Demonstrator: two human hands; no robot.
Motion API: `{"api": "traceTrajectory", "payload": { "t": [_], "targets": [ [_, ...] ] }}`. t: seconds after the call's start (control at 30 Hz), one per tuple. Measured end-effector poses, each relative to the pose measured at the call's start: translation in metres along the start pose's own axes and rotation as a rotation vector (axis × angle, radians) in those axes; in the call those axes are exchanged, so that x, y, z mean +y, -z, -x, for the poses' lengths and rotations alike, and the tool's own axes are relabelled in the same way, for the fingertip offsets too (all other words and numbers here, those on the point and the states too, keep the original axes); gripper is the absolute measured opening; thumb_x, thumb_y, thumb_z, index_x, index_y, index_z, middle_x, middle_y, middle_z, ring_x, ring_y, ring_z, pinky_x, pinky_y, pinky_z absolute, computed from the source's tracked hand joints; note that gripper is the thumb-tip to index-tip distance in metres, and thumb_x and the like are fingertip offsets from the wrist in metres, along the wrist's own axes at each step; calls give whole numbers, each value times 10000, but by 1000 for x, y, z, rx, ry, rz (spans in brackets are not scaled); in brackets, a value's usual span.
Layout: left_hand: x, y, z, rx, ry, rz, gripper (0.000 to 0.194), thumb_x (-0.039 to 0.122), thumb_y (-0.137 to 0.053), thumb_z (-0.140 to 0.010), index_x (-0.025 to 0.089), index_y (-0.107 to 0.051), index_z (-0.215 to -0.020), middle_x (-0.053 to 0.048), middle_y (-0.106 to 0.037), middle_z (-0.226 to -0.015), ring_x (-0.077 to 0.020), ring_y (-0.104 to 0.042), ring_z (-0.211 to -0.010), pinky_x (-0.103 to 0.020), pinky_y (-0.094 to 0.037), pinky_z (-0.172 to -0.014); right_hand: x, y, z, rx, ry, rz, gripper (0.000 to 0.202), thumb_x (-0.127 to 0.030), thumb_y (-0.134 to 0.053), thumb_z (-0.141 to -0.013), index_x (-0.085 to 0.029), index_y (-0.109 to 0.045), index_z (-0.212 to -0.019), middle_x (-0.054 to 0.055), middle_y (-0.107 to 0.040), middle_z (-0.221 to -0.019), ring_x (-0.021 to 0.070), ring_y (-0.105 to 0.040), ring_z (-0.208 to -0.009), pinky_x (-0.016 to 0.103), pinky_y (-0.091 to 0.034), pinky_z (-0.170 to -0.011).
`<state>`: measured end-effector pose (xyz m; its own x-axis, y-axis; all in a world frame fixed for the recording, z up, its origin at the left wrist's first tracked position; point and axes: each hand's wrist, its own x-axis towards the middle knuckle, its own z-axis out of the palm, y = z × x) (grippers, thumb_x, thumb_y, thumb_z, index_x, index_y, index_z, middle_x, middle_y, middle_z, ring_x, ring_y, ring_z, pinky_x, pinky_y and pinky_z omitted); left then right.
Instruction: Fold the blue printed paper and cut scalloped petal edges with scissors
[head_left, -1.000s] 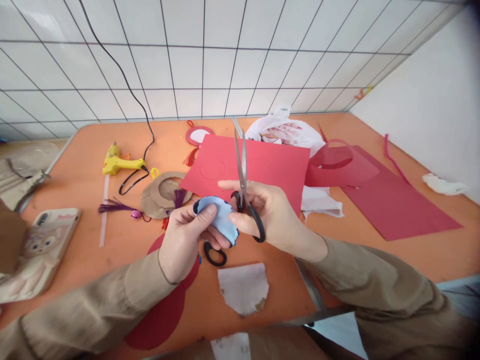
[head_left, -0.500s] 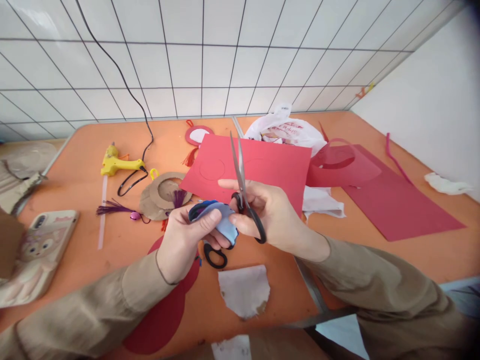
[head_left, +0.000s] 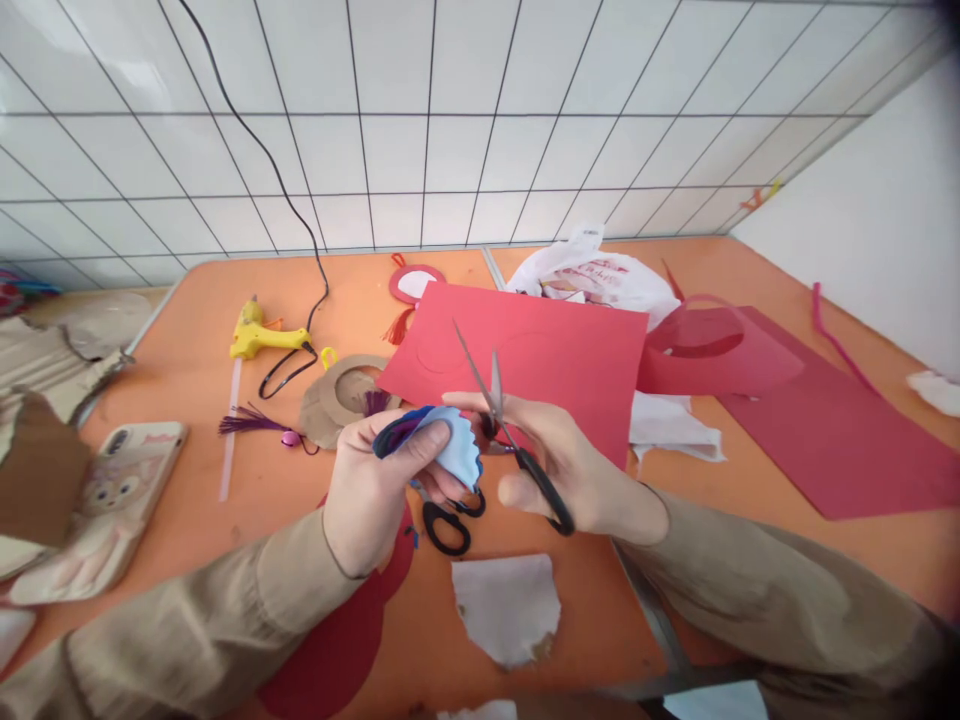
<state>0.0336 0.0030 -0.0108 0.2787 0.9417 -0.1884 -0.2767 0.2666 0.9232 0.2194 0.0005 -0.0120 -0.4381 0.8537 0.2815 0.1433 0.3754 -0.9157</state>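
My left hand (head_left: 379, 490) pinches a folded blue fabric piece (head_left: 454, 455), light blue on the near face with a zigzag edge and dark blue and purple inside. In my right hand (head_left: 574, 470) are black-handled scissors (head_left: 517, 440); their blades stand apart and point up and away, just right of the fabric without touching it. A second pair of black-handled scissors (head_left: 448, 528) lies on the table below my left hand, its blades hidden. Nearer me rests a greyish white scrap (head_left: 506, 608). Red round pieces (head_left: 330, 650) lie partly under my left forearm.
Behind my hands lies a red sheet (head_left: 525, 350) with drawn circles. A yellow glue gun (head_left: 266, 335), a cardboard ring (head_left: 319, 405) and a phone (head_left: 124, 500) are at left. A white plastic bag (head_left: 600, 275) and another red sheet (head_left: 840, 430) are at right.
The scissors in my right hand have opened wider, tilted left and moved lower, away from the fabric. More of its zigzag edge shows. The whole view has shifted slightly.
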Motion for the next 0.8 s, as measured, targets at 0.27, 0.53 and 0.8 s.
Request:
{"api": "traceTrajectory", "payload": {
  "t": [0.27, 0.53, 0.8],
  "targets": [
    [3, 0, -1, 4, -7, -15, 248, 322, -726, -756, 141, -687, -591, -23, -650, -456, -136, -597, -399, -217, -448, -402, 6, 4, -4, -37, 38, 112, 672, -655, -632, -782, -137, -643, -1209, 15, -587, -770, 125, -504, -641, 239, -460, -601],
    [2, 1, -2, -5, 3, 8, 258, 312, -725, -766, 141, -676, -579, -27, -659, -460, -123, -594, -400, -201, -443, -410, 6, 5, -3, -49, 66, 119, 668, -664, -602, -803, -128, -636, -1199, 16, -580, -744, 131, -534, -628, 240, -452, -570],
    [5, 1, -2, -1, 18, 70, 193, 289, -741, -743, 139, -703, -627, -17, -656, -445, -112, -586, -379, -175, -436, -388, 11, 6, -4, 37, 251, 583, 675, -628, -598, -824, -79, -603, -1216, 57, -671, -740, 169, -598, -627, 310, -455, -639]
  ]
}}
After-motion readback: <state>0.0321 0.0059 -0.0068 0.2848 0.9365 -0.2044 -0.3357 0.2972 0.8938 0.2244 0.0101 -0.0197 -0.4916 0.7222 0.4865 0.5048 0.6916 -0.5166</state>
